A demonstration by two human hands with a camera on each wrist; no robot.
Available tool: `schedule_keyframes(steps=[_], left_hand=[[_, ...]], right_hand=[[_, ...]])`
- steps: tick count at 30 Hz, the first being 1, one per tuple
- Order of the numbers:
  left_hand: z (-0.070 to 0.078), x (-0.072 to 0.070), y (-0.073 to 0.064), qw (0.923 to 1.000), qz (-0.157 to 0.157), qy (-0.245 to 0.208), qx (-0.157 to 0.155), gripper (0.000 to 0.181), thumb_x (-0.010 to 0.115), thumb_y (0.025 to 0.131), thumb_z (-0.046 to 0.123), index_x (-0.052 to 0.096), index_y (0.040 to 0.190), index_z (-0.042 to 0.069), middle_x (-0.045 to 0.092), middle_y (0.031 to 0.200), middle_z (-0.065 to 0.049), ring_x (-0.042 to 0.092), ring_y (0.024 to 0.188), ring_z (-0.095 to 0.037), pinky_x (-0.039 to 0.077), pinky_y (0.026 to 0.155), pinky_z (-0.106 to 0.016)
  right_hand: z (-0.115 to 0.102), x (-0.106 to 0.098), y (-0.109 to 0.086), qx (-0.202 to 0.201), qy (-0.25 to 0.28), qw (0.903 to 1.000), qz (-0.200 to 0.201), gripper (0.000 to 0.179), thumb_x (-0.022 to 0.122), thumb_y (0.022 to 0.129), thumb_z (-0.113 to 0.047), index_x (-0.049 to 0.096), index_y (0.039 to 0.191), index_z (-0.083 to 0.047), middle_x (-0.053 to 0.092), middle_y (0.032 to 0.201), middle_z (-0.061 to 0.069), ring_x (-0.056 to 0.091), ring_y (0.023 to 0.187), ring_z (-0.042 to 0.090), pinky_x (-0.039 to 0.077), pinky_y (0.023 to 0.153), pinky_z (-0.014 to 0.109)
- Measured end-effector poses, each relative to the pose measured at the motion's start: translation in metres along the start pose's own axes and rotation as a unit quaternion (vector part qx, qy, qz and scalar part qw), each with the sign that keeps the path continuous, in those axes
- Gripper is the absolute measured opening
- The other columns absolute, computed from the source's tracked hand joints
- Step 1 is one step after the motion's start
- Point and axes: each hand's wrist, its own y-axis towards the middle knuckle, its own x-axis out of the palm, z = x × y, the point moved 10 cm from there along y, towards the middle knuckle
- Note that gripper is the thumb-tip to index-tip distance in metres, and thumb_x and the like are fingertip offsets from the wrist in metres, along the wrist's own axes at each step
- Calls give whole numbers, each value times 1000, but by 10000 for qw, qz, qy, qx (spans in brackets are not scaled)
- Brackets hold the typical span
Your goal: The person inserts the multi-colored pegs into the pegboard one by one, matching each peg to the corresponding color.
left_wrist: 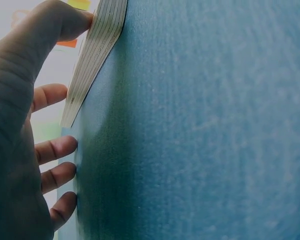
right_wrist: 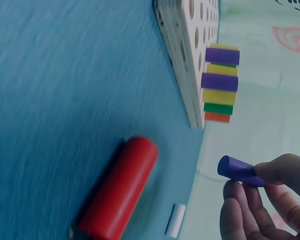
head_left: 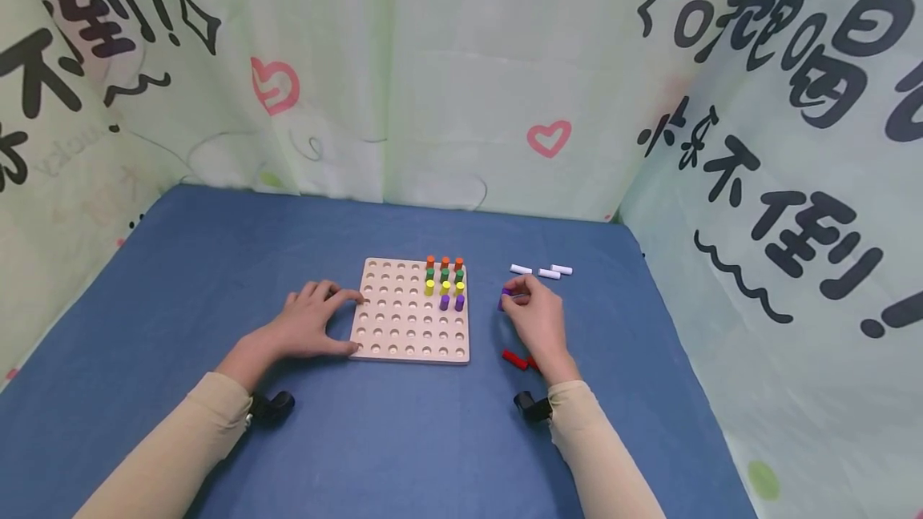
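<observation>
A light wooden pegboard [head_left: 392,311] lies on the blue cloth. Its upper right part carries three orange, three green and three yellow pegs [head_left: 445,288], plus two purple pegs [head_left: 459,303] in the row nearer me. My left hand [head_left: 306,323] is at the board's left side, thumb and index finger spread apart and touching its edge; the other fingers are free of it in the left wrist view. To the right of the board, my right hand [head_left: 537,319] pinches a purple peg [right_wrist: 237,171] between thumb and fingers, above the cloth.
Three white pegs [head_left: 550,273] lie beyond my right hand. Red pegs [head_left: 515,360] lie on the near side of it, one partly hidden by the wrist. Printed curtains [head_left: 461,86] rise behind the table and on both sides.
</observation>
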Motion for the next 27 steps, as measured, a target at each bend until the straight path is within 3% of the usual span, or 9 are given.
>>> schedule_keyframes(steps=[10, 19, 27], left_hand=[[0, -1, 0, 10000, -9, 10, -30, 70, 80, 79, 59, 56, 139, 32, 51, 134, -14, 44, 127, -43, 35, 89, -60], [1, -2, -1, 10000, 31, -27, -1, 69, 80, 79, 58, 57, 139, 31, 51, 134, -15, 44, 126, -42, 35, 89, -60], [1, 0, -1, 10000, -4, -53, 26, 69, 79, 80, 59, 56, 139, 32, 50, 135, -15, 43, 127, -43, 34, 89, -60]], right_hand=[[-26, 13, -5, -354, 224, 9987, 301, 15, 78, 93, -18, 70, 104, -13, 74, 100, 5, 69, 92, 21, 59, 79, 40], [-49, 27, -8, -717, 302, 9965, 318, 13, 77, 93, -23, 74, 101, -14, 75, 98, 4, 68, 93, 22, 55, 78, 39], [-59, 39, -11, -725, 419, 9964, 133, 10, 77, 94, -24, 75, 99, -15, 76, 97, 2, 66, 94, 24, 55, 82, 40]])
